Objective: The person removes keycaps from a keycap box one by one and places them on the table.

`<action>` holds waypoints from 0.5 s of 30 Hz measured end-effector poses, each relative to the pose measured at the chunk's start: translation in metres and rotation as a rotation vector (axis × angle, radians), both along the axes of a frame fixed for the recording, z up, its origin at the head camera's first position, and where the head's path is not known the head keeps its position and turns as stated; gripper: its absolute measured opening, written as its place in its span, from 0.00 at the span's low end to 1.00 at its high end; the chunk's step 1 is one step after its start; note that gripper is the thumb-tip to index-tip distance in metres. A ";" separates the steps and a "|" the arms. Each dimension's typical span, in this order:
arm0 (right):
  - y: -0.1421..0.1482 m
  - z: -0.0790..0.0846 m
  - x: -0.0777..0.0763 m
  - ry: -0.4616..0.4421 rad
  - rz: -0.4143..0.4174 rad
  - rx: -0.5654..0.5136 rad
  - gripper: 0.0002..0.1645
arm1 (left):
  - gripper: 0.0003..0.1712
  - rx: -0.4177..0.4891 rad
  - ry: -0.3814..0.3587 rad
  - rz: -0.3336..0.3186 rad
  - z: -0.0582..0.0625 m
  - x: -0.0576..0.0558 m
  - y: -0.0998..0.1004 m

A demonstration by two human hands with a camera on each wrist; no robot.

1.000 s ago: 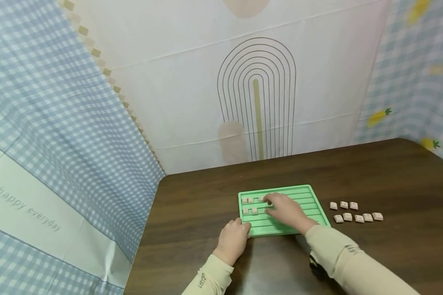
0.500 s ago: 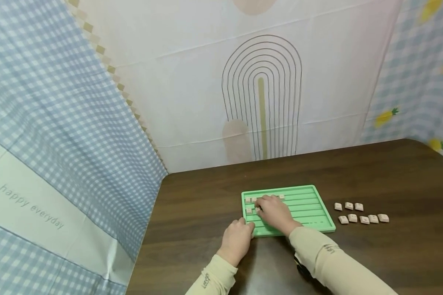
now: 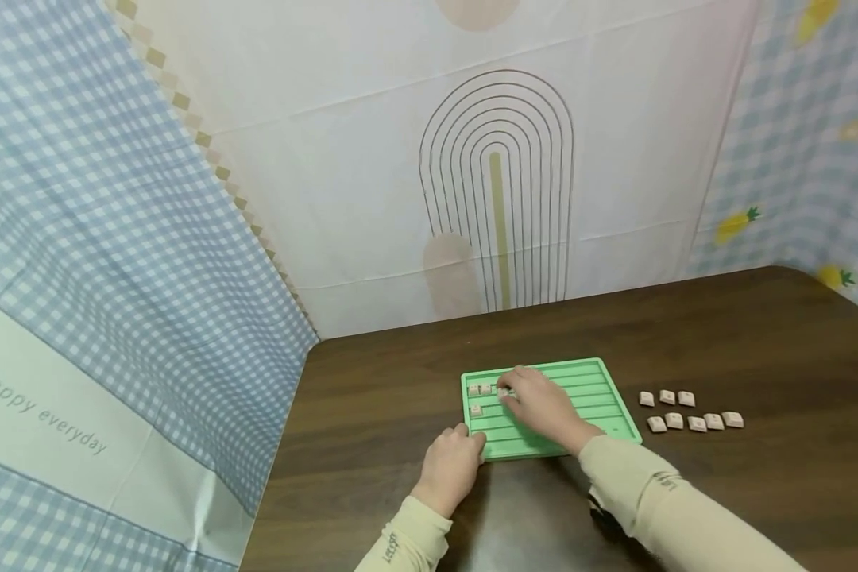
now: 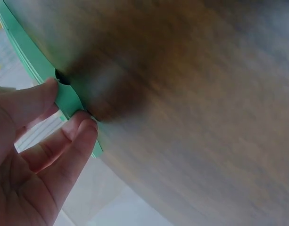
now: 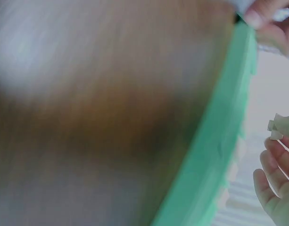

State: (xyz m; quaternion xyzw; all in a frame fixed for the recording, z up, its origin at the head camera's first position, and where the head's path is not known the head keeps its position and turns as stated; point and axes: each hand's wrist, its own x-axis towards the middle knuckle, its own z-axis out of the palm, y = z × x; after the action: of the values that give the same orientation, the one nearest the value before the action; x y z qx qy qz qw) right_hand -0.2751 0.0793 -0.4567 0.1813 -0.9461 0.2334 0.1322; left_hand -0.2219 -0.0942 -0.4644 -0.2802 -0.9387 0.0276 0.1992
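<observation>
A green ridged tray (image 3: 600, 389) lies on the dark table. My left hand (image 3: 452, 465) grips its near left corner; in the left wrist view the thumb and fingers (image 4: 83, 136) pinch the green edge. My right hand (image 3: 543, 405) is over the tray's upper left part, pinching a small white keycap (image 3: 503, 393) between thumb and fingertips. White pieces also show at those fingertips (image 5: 271, 148) in the right wrist view. Two keycaps (image 3: 480, 389) sit at the left of the top row, and one keycap (image 3: 476, 411) is in the row below. The right hand hides part of the rows.
To the right of the tray, several loose white keycaps (image 3: 697, 423) lie on the brown wooden table (image 3: 779, 342) in two rough lines. A patterned cloth (image 3: 372, 175) hangs behind the table, with a blue checked curtain (image 3: 186, 238) at the left.
My right hand went left to the second keycap of the lower row, took it and lifted it up and slightly right toward the top row. The left hand stayed on the corner.
</observation>
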 end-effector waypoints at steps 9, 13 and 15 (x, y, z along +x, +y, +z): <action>0.124 0.016 0.016 -0.061 -0.134 0.038 0.16 | 0.07 0.038 -0.077 0.014 0.002 0.002 0.001; 0.187 0.012 0.027 -0.095 -0.217 0.087 0.17 | 0.07 0.049 -0.081 0.011 0.001 0.001 0.001; 0.210 0.008 0.032 -0.127 -0.246 0.105 0.17 | 0.07 0.053 -0.083 0.008 0.000 0.000 0.000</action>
State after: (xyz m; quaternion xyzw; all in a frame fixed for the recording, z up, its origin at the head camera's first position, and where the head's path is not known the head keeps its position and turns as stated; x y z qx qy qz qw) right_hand -0.2434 0.2894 -0.4488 0.0555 -0.9786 0.1768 0.0900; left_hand -0.2222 -0.0938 -0.4640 -0.2720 -0.9477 -0.0080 0.1671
